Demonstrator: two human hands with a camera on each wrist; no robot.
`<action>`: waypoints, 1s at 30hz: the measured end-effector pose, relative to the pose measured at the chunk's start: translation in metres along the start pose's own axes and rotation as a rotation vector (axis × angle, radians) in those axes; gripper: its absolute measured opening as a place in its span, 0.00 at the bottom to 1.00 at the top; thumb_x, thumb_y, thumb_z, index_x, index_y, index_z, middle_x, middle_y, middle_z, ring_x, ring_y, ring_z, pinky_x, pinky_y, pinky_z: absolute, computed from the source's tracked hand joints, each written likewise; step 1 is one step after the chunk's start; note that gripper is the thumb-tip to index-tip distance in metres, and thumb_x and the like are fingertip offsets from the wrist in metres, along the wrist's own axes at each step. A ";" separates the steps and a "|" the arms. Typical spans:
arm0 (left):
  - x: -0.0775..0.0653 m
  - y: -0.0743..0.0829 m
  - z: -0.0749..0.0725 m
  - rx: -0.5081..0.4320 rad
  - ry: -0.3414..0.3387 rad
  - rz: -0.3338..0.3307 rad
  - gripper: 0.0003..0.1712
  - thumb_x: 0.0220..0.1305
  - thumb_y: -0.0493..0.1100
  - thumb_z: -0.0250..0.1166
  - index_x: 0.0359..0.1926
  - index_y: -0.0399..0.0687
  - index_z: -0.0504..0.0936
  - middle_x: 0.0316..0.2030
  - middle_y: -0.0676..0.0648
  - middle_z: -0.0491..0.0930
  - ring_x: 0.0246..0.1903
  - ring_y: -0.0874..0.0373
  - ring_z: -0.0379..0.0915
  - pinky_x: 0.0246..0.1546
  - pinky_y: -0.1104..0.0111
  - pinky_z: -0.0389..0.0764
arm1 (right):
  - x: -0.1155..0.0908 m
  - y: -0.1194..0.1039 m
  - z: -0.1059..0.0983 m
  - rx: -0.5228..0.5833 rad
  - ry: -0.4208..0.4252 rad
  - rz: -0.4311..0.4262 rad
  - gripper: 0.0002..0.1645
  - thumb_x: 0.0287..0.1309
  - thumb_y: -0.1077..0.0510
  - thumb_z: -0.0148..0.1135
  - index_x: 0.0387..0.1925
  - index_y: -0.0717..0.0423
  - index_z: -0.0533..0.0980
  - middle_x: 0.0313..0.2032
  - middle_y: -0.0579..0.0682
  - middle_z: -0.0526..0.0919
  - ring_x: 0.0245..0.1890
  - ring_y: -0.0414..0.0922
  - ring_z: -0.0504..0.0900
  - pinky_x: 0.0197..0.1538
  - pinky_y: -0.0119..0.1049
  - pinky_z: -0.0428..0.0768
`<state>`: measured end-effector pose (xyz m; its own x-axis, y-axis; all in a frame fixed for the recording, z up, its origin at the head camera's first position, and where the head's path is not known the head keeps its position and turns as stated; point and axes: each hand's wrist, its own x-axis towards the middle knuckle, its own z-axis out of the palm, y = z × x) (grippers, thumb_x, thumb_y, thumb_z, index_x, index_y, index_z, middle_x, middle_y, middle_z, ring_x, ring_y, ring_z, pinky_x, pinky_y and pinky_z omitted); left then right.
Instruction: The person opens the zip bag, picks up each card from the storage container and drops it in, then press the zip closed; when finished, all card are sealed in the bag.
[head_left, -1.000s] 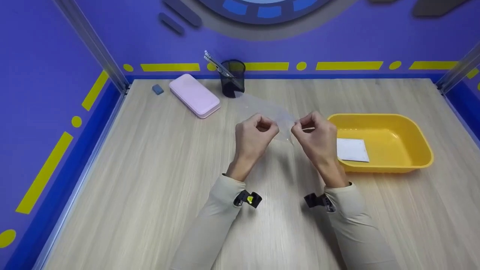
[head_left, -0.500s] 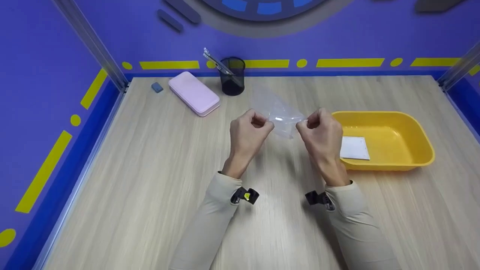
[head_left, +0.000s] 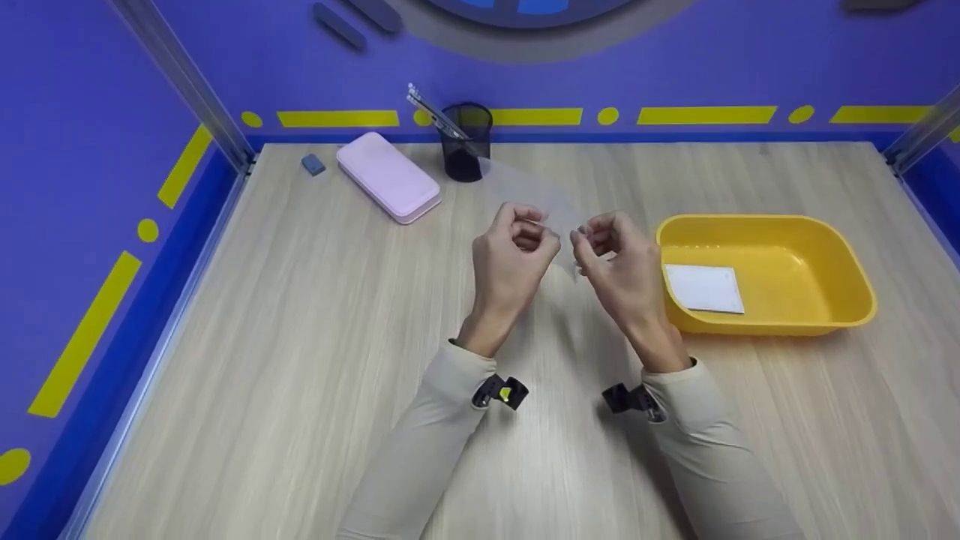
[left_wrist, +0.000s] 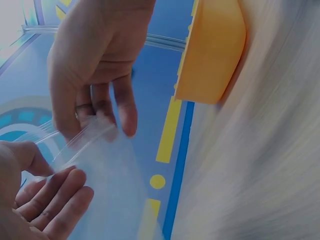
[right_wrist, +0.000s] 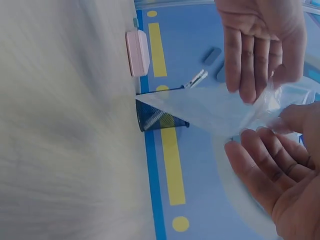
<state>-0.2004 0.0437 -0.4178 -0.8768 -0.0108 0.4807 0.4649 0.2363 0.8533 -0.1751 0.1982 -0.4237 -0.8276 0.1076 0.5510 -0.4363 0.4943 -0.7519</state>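
A clear plastic bag [head_left: 529, 187] hangs above the table between both hands, its far corner pointing toward the pen cup. My left hand [head_left: 508, 259] pinches its near edge between thumb and fingers. On the other side of that edge, my right hand [head_left: 624, 281] pinches it too, close to the left. Ridged lines run along the held edge of the bag [left_wrist: 112, 180] in the left wrist view. Seen from the right wrist, the bag [right_wrist: 200, 107] tapers away from the fingers and looks flat, with nothing visible inside.
A yellow tray [head_left: 795, 300] holding a white square card [head_left: 705, 288] stands to the right. At the back left are a pink case [head_left: 388, 176], a small blue-grey eraser-like block [head_left: 313, 164] and a black mesh cup [head_left: 466, 142] with silvery sticks. Blue walls enclose the table.
Both hands have drawn closer together since half a second ago, the fingers shifting on the bag's edge. The bag, creased and bunched then, now lies flatter. The head view has tilted slightly downward.
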 end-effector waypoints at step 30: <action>0.007 0.002 -0.016 0.152 -0.009 -0.064 0.07 0.60 0.31 0.75 0.40 0.38 0.87 0.31 0.47 0.88 0.29 0.58 0.84 0.35 0.70 0.82 | 0.001 0.003 -0.005 -0.253 0.182 -0.009 0.04 0.58 0.72 0.63 0.33 0.69 0.74 0.24 0.60 0.81 0.23 0.47 0.76 0.32 0.21 0.68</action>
<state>-0.2041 0.0280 -0.4095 -0.9056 -0.0218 0.4235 0.3843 0.3800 0.8414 -0.1752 0.2038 -0.4235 -0.7377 0.2434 0.6298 -0.3224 0.6926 -0.6453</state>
